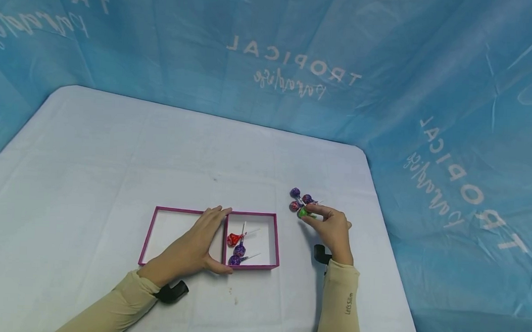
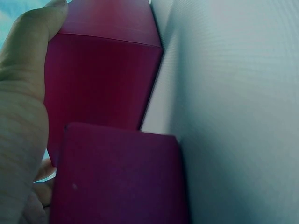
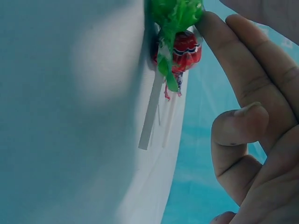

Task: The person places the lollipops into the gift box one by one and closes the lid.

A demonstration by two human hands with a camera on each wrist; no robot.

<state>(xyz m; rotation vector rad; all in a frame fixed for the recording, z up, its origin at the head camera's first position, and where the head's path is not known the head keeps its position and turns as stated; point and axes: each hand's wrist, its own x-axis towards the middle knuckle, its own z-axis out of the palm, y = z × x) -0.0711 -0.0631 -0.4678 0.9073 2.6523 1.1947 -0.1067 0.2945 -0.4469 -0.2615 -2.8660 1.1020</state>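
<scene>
Two shallow magenta-edged boxes with white insides lie side by side. My left hand (image 1: 195, 244) reaches across the left box (image 1: 148, 235) and grips the right box (image 1: 277, 242), thumb at its near wall and fingers at its far wall. In the right box lie a red lollipop (image 1: 233, 240) and two purple lollipops (image 1: 239, 251). My right hand (image 1: 334, 229) pinches a green lollipop (image 3: 176, 13) between thumb and fingertips, close over the table, its white stick pointing away from the ball. A red-wrapped lollipop (image 3: 188, 50) shows just behind it.
Beyond the green one, several more lollipops (image 1: 295, 192) in purple and red wrappers lie bunched on the white-covered table (image 1: 195, 153). Blue printed sheeting (image 1: 199, 59) hangs behind the table and along its right side.
</scene>
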